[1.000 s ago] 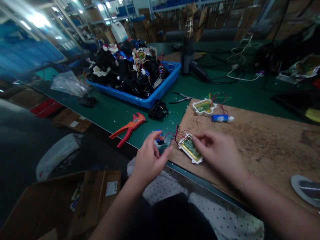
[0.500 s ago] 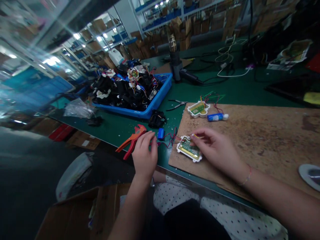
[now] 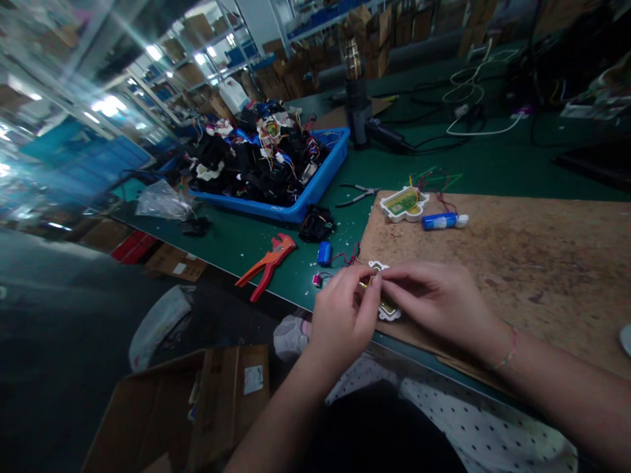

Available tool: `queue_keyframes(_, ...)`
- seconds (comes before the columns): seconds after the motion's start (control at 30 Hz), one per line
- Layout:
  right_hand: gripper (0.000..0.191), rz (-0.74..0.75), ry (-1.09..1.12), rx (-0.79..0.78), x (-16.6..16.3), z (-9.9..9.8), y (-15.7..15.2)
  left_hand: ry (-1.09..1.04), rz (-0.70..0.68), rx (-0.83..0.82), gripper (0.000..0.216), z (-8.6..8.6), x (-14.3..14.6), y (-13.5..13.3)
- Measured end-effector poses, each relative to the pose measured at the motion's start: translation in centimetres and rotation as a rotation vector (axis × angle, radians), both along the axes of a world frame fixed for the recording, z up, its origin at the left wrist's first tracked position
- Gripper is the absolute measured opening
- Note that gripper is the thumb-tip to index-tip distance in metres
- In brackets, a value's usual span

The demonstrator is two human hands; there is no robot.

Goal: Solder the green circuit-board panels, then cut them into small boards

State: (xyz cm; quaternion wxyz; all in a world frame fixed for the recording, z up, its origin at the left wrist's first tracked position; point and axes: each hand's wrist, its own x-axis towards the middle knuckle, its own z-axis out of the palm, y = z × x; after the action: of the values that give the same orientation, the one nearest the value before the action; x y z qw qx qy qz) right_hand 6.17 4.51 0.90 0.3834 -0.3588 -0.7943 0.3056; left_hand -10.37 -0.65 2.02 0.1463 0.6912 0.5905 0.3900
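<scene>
My left hand (image 3: 345,307) and my right hand (image 3: 436,297) meet over a white-rimmed circuit board unit (image 3: 390,314) at the left end of a brown board. The fingertips of both hands are pinched close together; what lies between them is too small to make out. My fingers cover most of the unit. Red and dark wires run from beside it toward a blue battery (image 3: 324,253) on the green table. Close to my left hand lies a small pink-and-white connector (image 3: 316,280). Orange-red cutters (image 3: 269,266) rest farther left.
Behind my hands, a second white-framed circuit board (image 3: 403,205) and a blue cylindrical battery (image 3: 440,221) lie on the brown board (image 3: 542,263). Pliers (image 3: 359,194), a black plastic part (image 3: 316,223), a blue tray (image 3: 296,211) of parts and an upright heat gun (image 3: 359,118) stand beyond.
My left hand has moved right, from beside the cutters to the circuit board unit, and its fingers have closed against those of my right hand. The cutters now lie uncovered.
</scene>
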Motion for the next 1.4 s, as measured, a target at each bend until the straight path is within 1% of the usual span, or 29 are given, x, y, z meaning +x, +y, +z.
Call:
queue_keyframes(0.07,0.015,0.026,-0.028,0.017,0.0,0.3,-0.1,0.026,-0.012,0.026,0.011,0.0,-0.2,0.1)
queue_keyframes(0.13,0.015,0.040,-0.055,0.008,-0.1,0.6,-0.2,0.071,-0.029,0.001,0.012,0.2,-0.5,0.2)
queue_keyframes(0.27,0.012,0.044,-0.068,-0.112,-0.2,0.9,-0.4,0.223,-0.119,-0.145,0.016,0.8,-1.1,0.3)
queue_keyframes(0.37,0.013,0.040,-0.055,-0.205,-0.3,0.8,-0.3,0.280,-0.158,-0.148,0.015,1.0,-1.6,0.4)
queue_keyframes(0.43,0.013,0.032,-0.050,-0.243,-0.3,0.7,-0.2,0.281,-0.103,-0.097,0.014,0.9,-2.5,0.5)
queue_keyframes(0.5,0.012,0.007,-0.037,-0.284,-0.2,0.5,0.0,0.254,0.025,-0.034,0.016,0.8,-4.1,1.0)
queue_keyframes(0.57,0.011,-0.022,-0.011,-0.338,-0.1,0.3,0.2,0.206,0.173,0.028,0.018,0.7,-6.3,1.7)
queue_keyframes(0.6,0.011,-0.034,0.003,-0.367,-0.1,0.3,0.2,0.183,0.223,0.057,0.018,0.6,-7.4,2.1)
queue_keyframes(0.67,0.013,-0.054,0.038,-0.410,-0.1,0.2,0.3,0.216,0.257,0.089,0.021,0.5,-9.1,2.7)
queue_keyframes(0.73,0.015,-0.066,0.064,-0.432,-0.3,0.1,0.3,0.253,0.273,0.101,0.033,0.4,-9.6,2.8)
queue_keyframes(0.8,0.018,-0.076,0.082,-0.444,-0.5,0.1,0.3,0.207,0.280,0.095,0.043,0.4,-8.6,2.2)
queue_keyframes(0.83,0.020,-0.080,0.089,-0.451,-0.5,0.1,0.3,0.160,0.268,0.086,0.043,0.4,-7.7,1.7)
queue_keyframes(0.97,0.022,-0.103,0.136,-0.492,-0.7,0.2,0.3,0.048,0.129,0.030,0.025,0.5,-3.3,0.2)
queue_keyframes(1.07,0.024,-0.106,0.176,-0.533,-0.8,0.2,0.4,-0.020,0.041,-0.011,0.021,0.3,-1.2,0.2)
queue_keyframes(1.23,0.024,-0.104,0.195,-0.553,-0.8,0.2,0.5,-0.030,0.038,-0.006,0.020,0.1,-0.4,0.9)
queue_keyframes(1.4,0.026,-0.090,0.188,-0.533,-0.7,0.0,0.6,0.056,-0.012,0.067,0.023,0.0,-0.3,0.9)
